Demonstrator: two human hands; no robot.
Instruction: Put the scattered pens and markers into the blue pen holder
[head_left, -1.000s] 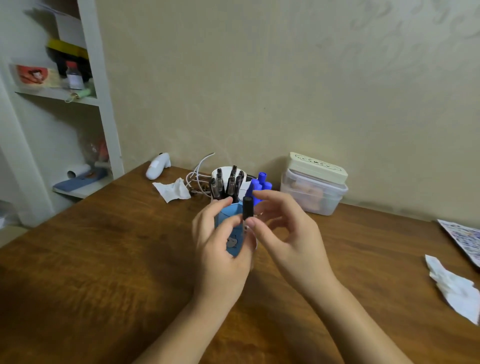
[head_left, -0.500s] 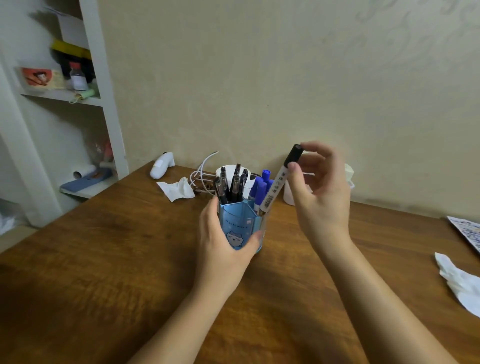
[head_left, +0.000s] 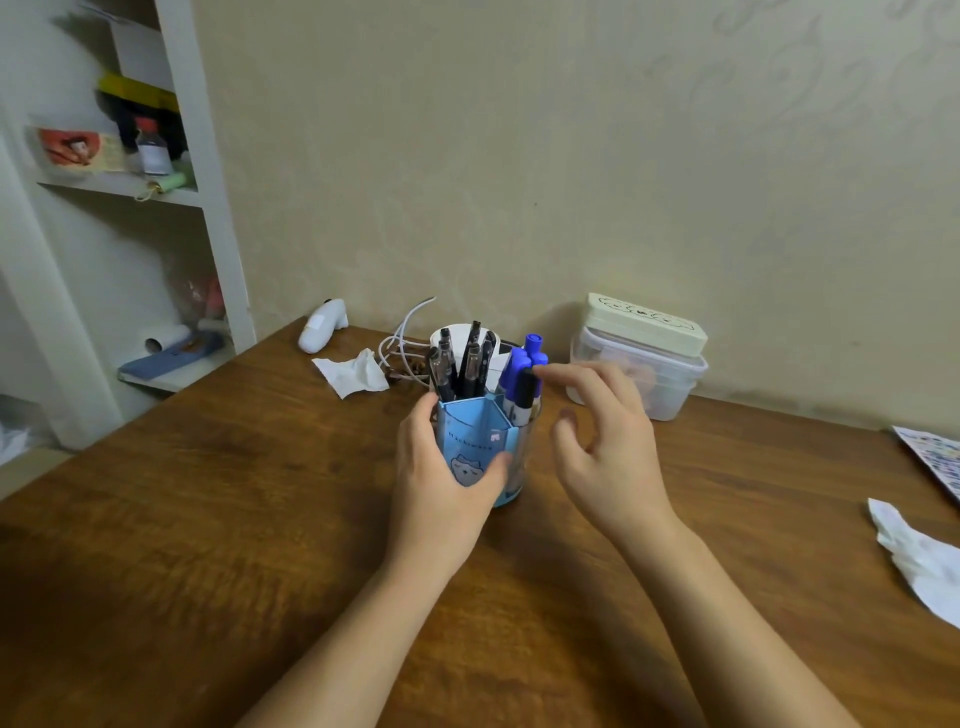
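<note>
Fingers of right hand (head_left: 605, 441) spread, fingertip beside black-capped marker (head_left: 524, 395) (standing in holder); left hand (head_left: 441, 467) clasps blue pen holder (head_left: 475, 441).

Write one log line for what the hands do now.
left hand: gripping blue pen holder | right hand: open beside black-capped marker | marker: in holder

Lower front of the pen holder (head_left: 475, 441) hidden behind left hand (head_left: 441, 488). Right of the right hand (head_left: 608, 447), crumpled paper (head_left: 919, 561) cut by the frame edge.
</note>
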